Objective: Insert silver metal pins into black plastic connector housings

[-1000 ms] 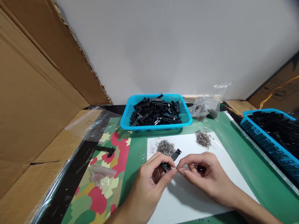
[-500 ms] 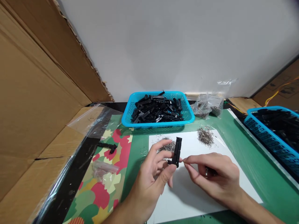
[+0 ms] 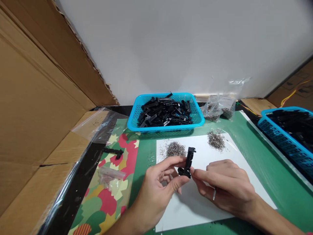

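Note:
Upright over the white sheet (image 3: 195, 205) is a slim black plastic part (image 3: 189, 161), its lower end pinched between the thumb and fingers of my left hand (image 3: 158, 189). My right hand (image 3: 225, 186) is closed, its fingertips at the right side of the part near its base. Whatever those fingertips may hold is hidden. A ring or small metal piece shows at the right hand's fingers. On the sheet lie two piles of tiny metal pieces, one behind my left hand (image 3: 175, 148) and one at the back right (image 3: 216, 140).
A blue basket (image 3: 166, 129) of black parts stands at the back, another (image 3: 288, 133) at the right. Plastic bags (image 3: 212, 109) of metal pieces sit behind the sheet. At left, another black part (image 3: 113, 152) and a small bag (image 3: 112, 176) lie on patterned paper. Cardboard (image 3: 36, 81) rises at left.
The black part has turned and tilted slightly in my left hand. My right fingertips have moved in against its side, and more of the left metal pile shows.

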Demonstrator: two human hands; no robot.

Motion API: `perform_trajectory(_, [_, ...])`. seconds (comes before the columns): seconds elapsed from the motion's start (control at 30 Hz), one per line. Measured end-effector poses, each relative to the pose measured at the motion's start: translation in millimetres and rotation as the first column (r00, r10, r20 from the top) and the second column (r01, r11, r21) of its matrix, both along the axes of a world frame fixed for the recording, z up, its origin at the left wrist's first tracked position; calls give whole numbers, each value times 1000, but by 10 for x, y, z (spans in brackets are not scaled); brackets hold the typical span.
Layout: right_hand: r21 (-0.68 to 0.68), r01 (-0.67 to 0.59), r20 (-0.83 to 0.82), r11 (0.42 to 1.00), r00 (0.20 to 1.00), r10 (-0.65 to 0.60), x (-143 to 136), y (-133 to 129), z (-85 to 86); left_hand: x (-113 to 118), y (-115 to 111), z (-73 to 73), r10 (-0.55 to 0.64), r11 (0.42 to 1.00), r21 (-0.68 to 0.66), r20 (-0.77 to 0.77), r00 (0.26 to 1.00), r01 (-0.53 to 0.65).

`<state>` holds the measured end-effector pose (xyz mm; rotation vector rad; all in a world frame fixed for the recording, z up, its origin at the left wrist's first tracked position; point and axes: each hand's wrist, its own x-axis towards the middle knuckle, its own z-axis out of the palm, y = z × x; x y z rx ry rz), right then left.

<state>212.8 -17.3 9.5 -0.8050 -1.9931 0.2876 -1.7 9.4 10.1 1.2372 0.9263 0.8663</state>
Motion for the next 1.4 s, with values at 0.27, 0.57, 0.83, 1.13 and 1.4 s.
perform_trajectory(0.27, [0,-36,-19,999,999,36,17,28,13,1,-19,-22,-35,999,-7,32,999,35])
perform_trajectory(0.57, [-3,10,17,1000,1000,-10,14,-2,23,-2,-50,5,-50,998,-46,25,998,51])
perform_trajectory(0.83, [33,39,59,999,997,-41,23,-5,14,0,-48,-8,-53,997,-50,6,999,53])
perform_trajectory(1.13, [28,-39,45,999,998,38,59,26,67,11,-36,16,-77,992,-95,87,993,85])
perform_trajectory(1.4, [20,-49,33,999,998,48,63,25,27,-15,-28,-34,-91,989,-107,80,993,99])
